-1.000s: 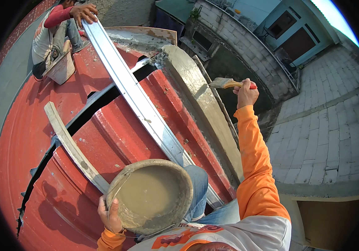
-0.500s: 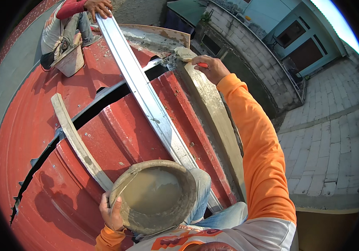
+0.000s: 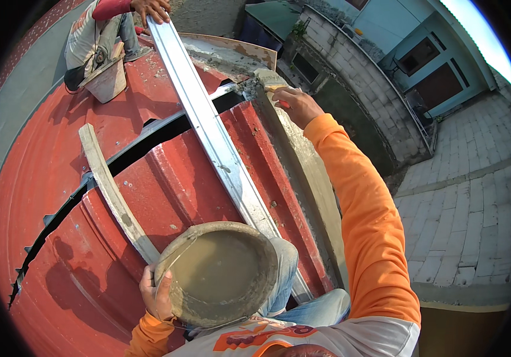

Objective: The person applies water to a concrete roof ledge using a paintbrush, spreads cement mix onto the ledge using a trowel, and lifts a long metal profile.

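A round, mortar-caked pail (image 3: pixel 264 306) with a thin wire handle tilts against my jeans, with murky grey-brown water (image 3: pixel 217 265) inside. My left hand (image 3: pixel 157 293) grips its left side, thumb on the outer wall and fingers behind. Out at the far end of my stretched right arm, my right hand (image 3: pixel 297 107) is closed around a small brush (image 3: pixel 274 89) with a red-orange handle. The brush is at the far top of the wet, smooth cement ledge (image 3: pixel 303 154); its bristles are mostly hidden by my fingers.
A long silver metal channel (image 3: pixel 208 128) crosses the red corrugated roofing (image 3: pixel 166 178); another person's hand (image 3: pixel 150 9) holds its far end. A long dark gap (image 3: pixel 142 146) splits the sheets. A grey strip (image 3: pixel 110 184) lies at left. Right of the ledge is a drop beside block walls (image 3: pixel 362 74).
My right hand has drawn slightly nearer along the ledge and turned, so less of the brush handle shows. The pail sits slightly higher in view, still held by my left hand.
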Demonstrator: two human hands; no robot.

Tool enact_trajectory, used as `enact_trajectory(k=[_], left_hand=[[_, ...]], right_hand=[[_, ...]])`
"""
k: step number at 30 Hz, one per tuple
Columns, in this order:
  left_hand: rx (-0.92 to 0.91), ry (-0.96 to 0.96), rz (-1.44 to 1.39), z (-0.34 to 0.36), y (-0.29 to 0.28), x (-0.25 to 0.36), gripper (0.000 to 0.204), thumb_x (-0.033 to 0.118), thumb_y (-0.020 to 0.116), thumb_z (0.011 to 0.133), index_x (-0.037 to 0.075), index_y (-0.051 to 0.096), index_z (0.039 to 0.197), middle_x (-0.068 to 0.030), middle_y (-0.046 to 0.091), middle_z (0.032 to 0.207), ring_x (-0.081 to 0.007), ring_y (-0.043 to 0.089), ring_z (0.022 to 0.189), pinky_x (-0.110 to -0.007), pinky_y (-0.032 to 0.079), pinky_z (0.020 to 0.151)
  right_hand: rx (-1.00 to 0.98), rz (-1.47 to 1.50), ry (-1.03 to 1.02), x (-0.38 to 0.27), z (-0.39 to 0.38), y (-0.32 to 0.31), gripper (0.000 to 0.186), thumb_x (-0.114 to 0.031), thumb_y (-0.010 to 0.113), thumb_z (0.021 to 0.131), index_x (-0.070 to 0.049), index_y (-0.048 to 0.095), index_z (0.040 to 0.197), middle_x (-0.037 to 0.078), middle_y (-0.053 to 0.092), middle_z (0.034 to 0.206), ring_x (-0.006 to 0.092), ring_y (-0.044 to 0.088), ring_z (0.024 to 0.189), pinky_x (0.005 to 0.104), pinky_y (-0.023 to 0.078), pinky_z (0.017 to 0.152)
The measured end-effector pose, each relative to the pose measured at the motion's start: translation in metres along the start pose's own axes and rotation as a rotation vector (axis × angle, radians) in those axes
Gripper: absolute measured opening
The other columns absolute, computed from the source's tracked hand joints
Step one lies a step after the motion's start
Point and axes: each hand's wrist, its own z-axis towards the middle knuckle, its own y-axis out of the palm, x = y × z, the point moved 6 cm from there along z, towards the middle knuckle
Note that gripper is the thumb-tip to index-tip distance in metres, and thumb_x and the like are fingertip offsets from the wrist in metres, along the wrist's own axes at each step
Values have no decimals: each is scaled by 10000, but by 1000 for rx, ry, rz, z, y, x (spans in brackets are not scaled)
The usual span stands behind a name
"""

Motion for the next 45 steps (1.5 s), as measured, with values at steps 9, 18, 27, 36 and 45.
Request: enact_trajectory(k=[9, 18, 27, 36, 45], left_hand=[[-33, 64, 144, 1, -5, 15, 377, 301, 623, 882, -33, 566, 1048, -63, 596, 884, -116, 523, 806, -269, 441, 754], [-40, 46, 169, 1, -1, 15, 373, 278, 635, 871, -47, 578, 1045, -80, 622, 914, -123, 545, 826, -273, 454, 765], [-41, 36, 148, 1, -2, 12, 378, 269, 629, 870, -53, 574, 1061, -92, 625, 929, -137, 554, 840, -280, 452, 786], [-20, 4, 114, -1, -4, 9, 368, 267, 623, 874, -49, 573, 1058, -89, 618, 931, -133, 543, 844, -281, 448, 788], [-40, 20, 107, 0, 0, 15, 352, 253, 616, 879, -49, 572, 1056, -79, 616, 919, -126, 539, 829, -280, 447, 783]], right_hand=[[425, 443, 375, -7, -16, -44, 202, -210, 601, 922, -11, 598, 957, 113, 659, 833, 212, 658, 717, 288, 539, 683], [982, 1110, 800, 121, -37, 2, 244, -225, 546, 955, 19, 537, 945, 147, 643, 844, 204, 649, 597, 304, 580, 529], [1042, 1043, 675, 102, -17, -18, 250, -220, 590, 937, 17, 555, 1009, 121, 646, 856, 167, 641, 675, 294, 563, 602], [332, 178, 39, -35, 10, 2, 140, -134, 618, 886, -43, 602, 991, 127, 644, 1024, 298, 621, 942, 339, 486, 823], [247, 24, 67, -65, -33, 53, 110, -114, 619, 868, -60, 573, 952, 142, 602, 905, 349, 616, 794, 406, 507, 694]])
